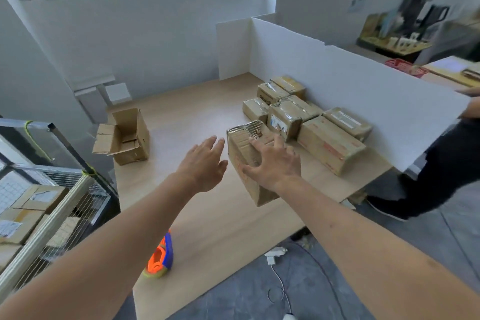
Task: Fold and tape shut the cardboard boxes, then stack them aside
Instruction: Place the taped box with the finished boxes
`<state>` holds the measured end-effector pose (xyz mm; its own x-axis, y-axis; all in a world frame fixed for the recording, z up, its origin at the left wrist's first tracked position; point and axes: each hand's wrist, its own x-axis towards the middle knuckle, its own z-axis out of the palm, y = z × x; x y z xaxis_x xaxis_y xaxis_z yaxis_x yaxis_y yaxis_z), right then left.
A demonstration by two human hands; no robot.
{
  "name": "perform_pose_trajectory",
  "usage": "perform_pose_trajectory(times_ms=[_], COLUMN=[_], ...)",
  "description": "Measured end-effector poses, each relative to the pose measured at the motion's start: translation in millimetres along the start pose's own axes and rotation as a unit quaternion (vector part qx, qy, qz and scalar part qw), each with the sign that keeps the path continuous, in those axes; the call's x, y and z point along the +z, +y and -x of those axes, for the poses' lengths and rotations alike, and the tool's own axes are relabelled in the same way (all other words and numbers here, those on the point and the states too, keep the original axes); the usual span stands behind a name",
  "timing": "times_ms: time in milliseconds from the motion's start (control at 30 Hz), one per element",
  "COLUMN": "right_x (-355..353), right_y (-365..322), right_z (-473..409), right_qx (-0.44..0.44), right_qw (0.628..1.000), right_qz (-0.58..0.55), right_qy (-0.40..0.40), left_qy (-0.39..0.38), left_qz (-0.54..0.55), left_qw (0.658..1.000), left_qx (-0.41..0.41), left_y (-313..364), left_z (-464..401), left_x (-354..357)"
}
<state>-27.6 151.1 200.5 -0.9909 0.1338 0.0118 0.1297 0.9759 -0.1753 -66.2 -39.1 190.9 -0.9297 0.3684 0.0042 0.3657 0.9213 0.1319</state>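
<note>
Right hand: the right hand (275, 163) lies on top of a taped box (246, 161), fingers (279, 141) spread across its upper face and thumb down its left side.
Left hand: the left hand (205, 163) hangs in the air just left of that box, fingers straight and loosely together, holding nothing.
Taped box: tilted, near the middle of the worktop (197, 122), just near of the sealed boxes.
Sealed boxes: a cluster of sealed boxes (306, 117) sits at the right, beside a white partition (337, 80).
Open box: an open box (127, 135) with flaps up stands at the far left.
Tape dispenser: an orange and blue tape dispenser (159, 258) rests at the near edge.
</note>
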Motion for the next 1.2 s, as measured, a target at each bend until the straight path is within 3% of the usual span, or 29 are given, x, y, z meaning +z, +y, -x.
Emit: perform_pose_trajectory(times_ms=[267, 633, 867, 1200], right_x=[-15.1, -22.9, -19.2, 36.0], right_y=[97.3, 216.2, 226.4, 182.2], right_z=[-20.3, -100.2, -179.7, -306.5], right_qx=[0.012, -0.033, -0.051, -0.043], right_qw=[1.000, 0.998, 0.997, 0.995], right_qz=[-0.020, -0.035, -0.043, -0.050], right_qy=[0.000, -0.038, -0.033, -0.070], left_qy=[0.004, -0.015, -0.009, -0.050], left_qz=[-0.017, 0.007, 0.013, 0.032], left_qw=[1.000, 0.998, 0.996, 0.992], left_qx=[0.011, -0.057, -0.084, -0.112], left_y=[85.1, 185.1, 181.6, 98.1], left_z=[-43.2, -131.7, -202.4, -311.1], left_x=[13.2, 37.3, 39.7, 78.4])
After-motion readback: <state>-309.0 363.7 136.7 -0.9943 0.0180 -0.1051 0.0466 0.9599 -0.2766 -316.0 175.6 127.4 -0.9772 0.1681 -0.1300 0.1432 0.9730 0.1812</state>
